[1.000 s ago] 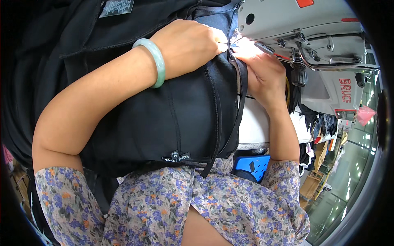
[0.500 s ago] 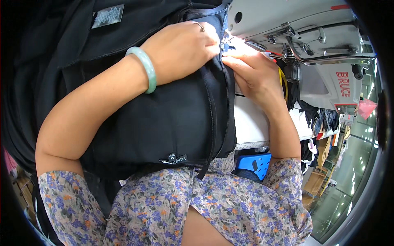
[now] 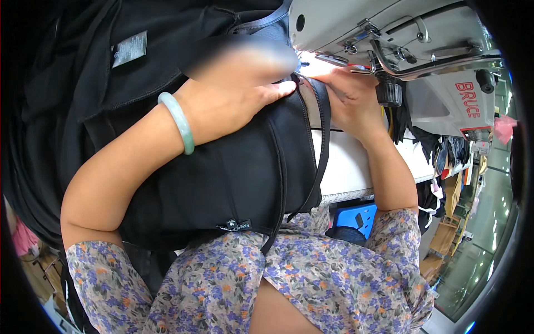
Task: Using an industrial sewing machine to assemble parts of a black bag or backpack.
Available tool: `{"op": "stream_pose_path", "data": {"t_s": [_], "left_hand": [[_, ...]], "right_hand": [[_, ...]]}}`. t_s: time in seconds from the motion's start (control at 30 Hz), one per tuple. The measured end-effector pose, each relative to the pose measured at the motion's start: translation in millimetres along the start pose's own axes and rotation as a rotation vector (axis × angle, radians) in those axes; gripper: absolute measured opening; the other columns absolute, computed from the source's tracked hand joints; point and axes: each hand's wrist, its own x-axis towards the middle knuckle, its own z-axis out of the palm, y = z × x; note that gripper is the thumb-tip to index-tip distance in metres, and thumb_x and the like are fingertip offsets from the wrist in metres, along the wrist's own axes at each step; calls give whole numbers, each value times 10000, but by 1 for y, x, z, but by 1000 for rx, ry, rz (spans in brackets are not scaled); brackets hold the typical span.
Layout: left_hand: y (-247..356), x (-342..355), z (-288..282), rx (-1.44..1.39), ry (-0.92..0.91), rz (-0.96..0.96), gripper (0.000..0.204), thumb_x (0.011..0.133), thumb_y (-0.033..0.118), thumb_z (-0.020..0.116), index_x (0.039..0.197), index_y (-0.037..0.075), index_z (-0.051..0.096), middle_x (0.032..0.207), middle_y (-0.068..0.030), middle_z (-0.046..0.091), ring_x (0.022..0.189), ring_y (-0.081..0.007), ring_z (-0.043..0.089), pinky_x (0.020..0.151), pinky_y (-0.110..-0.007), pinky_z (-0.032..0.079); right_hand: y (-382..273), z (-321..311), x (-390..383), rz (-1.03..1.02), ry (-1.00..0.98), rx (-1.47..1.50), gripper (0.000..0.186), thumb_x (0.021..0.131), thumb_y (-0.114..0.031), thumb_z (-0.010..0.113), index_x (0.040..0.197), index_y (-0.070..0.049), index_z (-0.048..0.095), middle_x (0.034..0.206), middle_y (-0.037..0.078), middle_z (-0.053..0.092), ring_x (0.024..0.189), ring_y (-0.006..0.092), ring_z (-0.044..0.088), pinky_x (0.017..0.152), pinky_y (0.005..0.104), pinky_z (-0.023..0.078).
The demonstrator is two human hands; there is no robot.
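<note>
A black garment (image 3: 222, 178) with a zipper along its edge lies spread in front of me, its far end under the sewing machine (image 3: 384, 33). My left hand (image 3: 233, 94) rests on the cloth beside the machine's needle area. Its thumb presses near the zipper edge, while a blur hides the other fingers. Right of that edge, my right hand (image 3: 353, 97) is closed, its fingertips at a loose black zipper tape (image 3: 321, 111) by the brightly lit needle area. The tape hangs in a curve toward me. Glare and the machine hide where the fingertips meet it.
A white table (image 3: 345, 167) with a ruler strip along its near edge extends under the machine. Below it is a blue perforated plastic piece (image 3: 359, 220). More black cloth is heaped at the left. Dark fabrics (image 3: 445, 153) lie beyond my right arm.
My left hand has shifted slightly toward me and left, its thumb now extended. A gap now shows between the zipper tape and the garment edge. My right hand stays near the needle area.
</note>
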Motion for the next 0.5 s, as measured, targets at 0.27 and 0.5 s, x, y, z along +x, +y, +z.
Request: {"op": "stream_pose_path", "data": {"t_s": [0.27, 0.5], "left_hand": [[1, 1, -3, -40, -31, -25, 274, 867, 161, 526, 1090, 132, 684, 1078, -7, 603, 978, -193, 572, 870, -320, 461], [2, 8, -3, 46, -18, -24, 314, 848, 140, 519, 1129, 101, 655, 1053, -20, 613, 938, -198, 577, 862, -311, 469]], "right_hand": [[8, -1, -6, -257, -43, -187, 214, 760, -34, 641, 945, -118, 708, 900, 41, 684, 784, 251, 642, 706, 337, 478], [1, -7, -14, -157, -252, -257, 271, 793, -55, 661, 1051, -137, 666, 1010, 32, 653, 975, 239, 595, 900, 371, 397]]}}
